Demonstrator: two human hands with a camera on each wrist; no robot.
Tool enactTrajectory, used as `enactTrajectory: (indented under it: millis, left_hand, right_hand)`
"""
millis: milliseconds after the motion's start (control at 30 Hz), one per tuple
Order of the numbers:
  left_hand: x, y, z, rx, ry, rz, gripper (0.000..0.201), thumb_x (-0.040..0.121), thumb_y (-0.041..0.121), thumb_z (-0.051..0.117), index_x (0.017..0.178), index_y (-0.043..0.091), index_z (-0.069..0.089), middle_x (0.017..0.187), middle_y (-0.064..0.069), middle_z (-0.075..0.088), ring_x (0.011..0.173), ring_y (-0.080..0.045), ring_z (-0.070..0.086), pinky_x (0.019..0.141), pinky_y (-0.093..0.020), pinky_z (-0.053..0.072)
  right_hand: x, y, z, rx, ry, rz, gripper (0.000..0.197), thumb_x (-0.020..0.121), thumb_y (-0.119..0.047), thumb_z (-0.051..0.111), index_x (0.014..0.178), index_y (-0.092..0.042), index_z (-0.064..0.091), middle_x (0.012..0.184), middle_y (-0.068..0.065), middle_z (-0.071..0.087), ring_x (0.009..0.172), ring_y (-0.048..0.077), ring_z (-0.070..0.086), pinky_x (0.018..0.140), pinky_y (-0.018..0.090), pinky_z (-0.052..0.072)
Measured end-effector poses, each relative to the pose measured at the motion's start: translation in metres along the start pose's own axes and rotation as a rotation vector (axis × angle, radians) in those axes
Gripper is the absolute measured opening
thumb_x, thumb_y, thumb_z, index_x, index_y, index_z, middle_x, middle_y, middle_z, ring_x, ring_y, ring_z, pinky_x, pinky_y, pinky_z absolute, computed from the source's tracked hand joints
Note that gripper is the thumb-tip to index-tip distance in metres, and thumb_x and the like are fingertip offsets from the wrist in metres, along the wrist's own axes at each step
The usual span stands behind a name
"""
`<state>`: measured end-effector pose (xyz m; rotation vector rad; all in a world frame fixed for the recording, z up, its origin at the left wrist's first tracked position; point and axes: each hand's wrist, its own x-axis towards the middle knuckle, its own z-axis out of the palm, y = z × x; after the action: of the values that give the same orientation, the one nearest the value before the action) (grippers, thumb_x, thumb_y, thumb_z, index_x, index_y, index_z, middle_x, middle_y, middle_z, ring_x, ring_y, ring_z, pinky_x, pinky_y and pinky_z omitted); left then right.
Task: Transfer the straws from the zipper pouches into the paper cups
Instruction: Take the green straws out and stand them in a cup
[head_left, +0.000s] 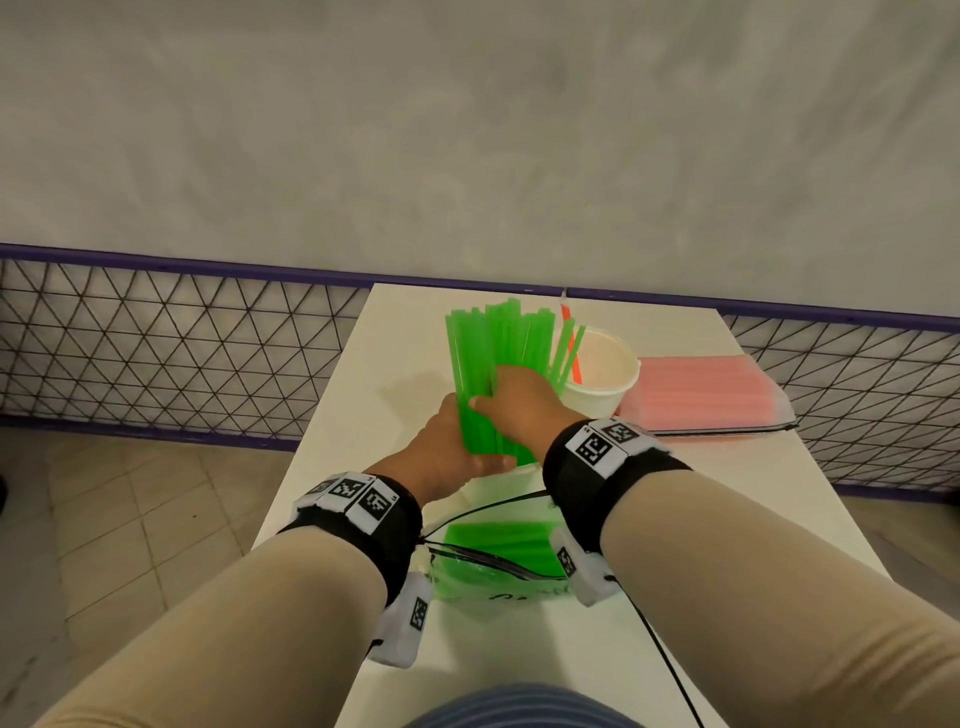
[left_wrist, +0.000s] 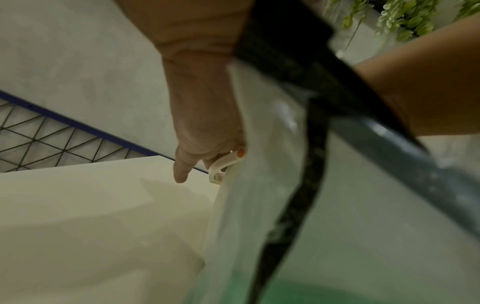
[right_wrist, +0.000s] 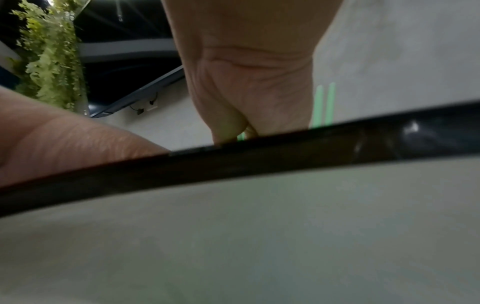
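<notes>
Green straws (head_left: 493, 374) standing upright in both hands, left hand (head_left: 447, 457) and right hand (head_left: 524, 405) fingers curling around the bundle. Paper cup (head_left: 602, 374) sitting just right of the fingers, green pouch (head_left: 493, 566) lying under the wrists on the bench (head_left: 727, 519).

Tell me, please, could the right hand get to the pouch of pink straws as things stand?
Probably, but not right away: the right hand grips the green straws. The pink pouch lies uncovered to its right, past only the paper cup.
</notes>
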<state>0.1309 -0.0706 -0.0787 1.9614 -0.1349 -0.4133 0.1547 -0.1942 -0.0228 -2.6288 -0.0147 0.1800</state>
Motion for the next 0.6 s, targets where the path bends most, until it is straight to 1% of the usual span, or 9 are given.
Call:
enactTrajectory:
  millis: [100, 167, 267, 333, 400, 433, 500, 533, 600]
  left_hand:
    - [0.0, 0.001, -0.001, 0.007, -0.006, -0.001, 0.087, 0.071, 0.024, 0.086, 0.137, 0.023, 0.031, 0.124, 0.002, 0.058, 0.114, -0.016, 0.057, 0.094, -0.033, 0.046]
    - [0.001, 0.0, -0.001, 0.011, -0.012, 0.001, 0.087, 0.07, 0.024, 0.087, 0.137, 0.024, 0.031, 0.125, 0.002, 0.058, 0.114, -0.016, 0.057, 0.098, -0.037, 0.047]
    - [0.0, 0.001, -0.002, 0.016, -0.011, 0.001, 0.089, 0.071, 0.024, 0.087, 0.139, 0.023, 0.03, 0.126, 0.002, 0.058, 0.115, -0.016, 0.057, 0.098, -0.035, 0.047]
    - [0.0, 0.002, -0.001, 0.019, -0.01, 0.009, 0.088, 0.072, 0.022, 0.086, 0.14, 0.021, 0.029, 0.126, 0.002, 0.058, 0.115, -0.015, 0.057, 0.092, -0.028, 0.047]
    - [0.0, 0.001, -0.002, 0.025, -0.015, 0.014, 0.089, 0.073, 0.022, 0.085, 0.141, 0.02, 0.027, 0.127, 0.002, 0.056, 0.114, -0.014, 0.056, 0.083, -0.019, 0.045]
    - [0.0, 0.001, -0.002, 0.035, -0.016, 0.014, 0.094, 0.071, 0.027, 0.086, 0.142, 0.021, 0.026, 0.129, 0.002, 0.056, 0.117, -0.015, 0.055, 0.085, -0.02, 0.045]
    - [0.0, -0.001, -0.004, 0.071, -0.005, -0.005, 0.119, 0.059, 0.048, 0.087, 0.149, 0.024, 0.014, 0.138, 0.001, 0.051, 0.127, -0.02, 0.05, 0.101, -0.033, 0.045]
    - [0.0, -0.001, -0.005, 0.099, 0.003, -0.028, 0.132, 0.054, 0.057, 0.085, 0.153, 0.026, 0.003, 0.147, -0.002, 0.044, 0.134, -0.023, 0.044, 0.108, -0.038, 0.041]
    - [-0.005, 0.002, -0.008, 0.108, 0.025, -0.097, 0.137, 0.063, 0.055, 0.083, 0.153, 0.023, -0.015, 0.16, -0.008, 0.02, 0.144, -0.025, 0.027, 0.114, -0.038, 0.032]
  right_hand:
    - [0.013, 0.001, -0.003, -0.015, 0.0, 0.058, 0.025, 0.093, -0.03, 0.062, 0.099, -0.005, 0.058, 0.086, 0.004, 0.057, 0.09, 0.025, 0.06, 0.071, 0.029, 0.043]
    - [0.018, 0.002, -0.002, -0.09, -0.034, 0.073, 0.022, 0.091, -0.023, 0.062, 0.081, -0.004, 0.058, 0.076, 0.004, 0.056, 0.085, 0.027, 0.062, 0.059, 0.026, 0.044]
    - [0.016, 0.003, 0.004, -0.203, -0.039, 0.093, 0.023, 0.09, -0.014, 0.06, 0.07, -0.007, 0.051, 0.066, 0.001, 0.043, 0.077, 0.023, 0.053, 0.044, 0.024, 0.026]
    - [0.01, 0.003, 0.003, -0.163, -0.031, 0.097, 0.017, 0.089, -0.012, 0.062, 0.075, -0.008, 0.052, 0.07, 0.001, 0.046, 0.084, 0.027, 0.056, 0.051, 0.024, 0.033]
    - [-0.001, 0.001, -0.005, -0.085, -0.002, 0.086, 0.014, 0.088, -0.012, 0.065, 0.099, -0.005, 0.058, 0.092, 0.006, 0.059, 0.099, 0.028, 0.059, 0.067, 0.025, 0.041]
    - [-0.007, 0.001, -0.012, -0.046, 0.013, 0.082, 0.025, 0.088, -0.014, 0.066, 0.109, -0.005, 0.058, 0.104, 0.008, 0.061, 0.103, 0.028, 0.059, 0.074, 0.027, 0.043]
    - [-0.02, -0.002, -0.026, 0.044, 0.052, 0.039, 0.032, 0.087, -0.018, 0.069, 0.115, -0.007, 0.057, 0.11, 0.008, 0.061, 0.104, 0.026, 0.059, 0.083, 0.031, 0.048]
    - [-0.027, -0.004, -0.034, 0.114, 0.056, 0.012, 0.028, 0.086, -0.018, 0.07, 0.111, -0.009, 0.058, 0.106, 0.007, 0.063, 0.101, 0.026, 0.062, 0.086, 0.033, 0.051]
    - [-0.045, -0.008, -0.05, 0.317, -0.004, -0.058, 0.016, 0.086, -0.013, 0.071, 0.097, -0.014, 0.06, 0.091, 0.005, 0.067, 0.088, 0.025, 0.069, 0.085, 0.04, 0.057]
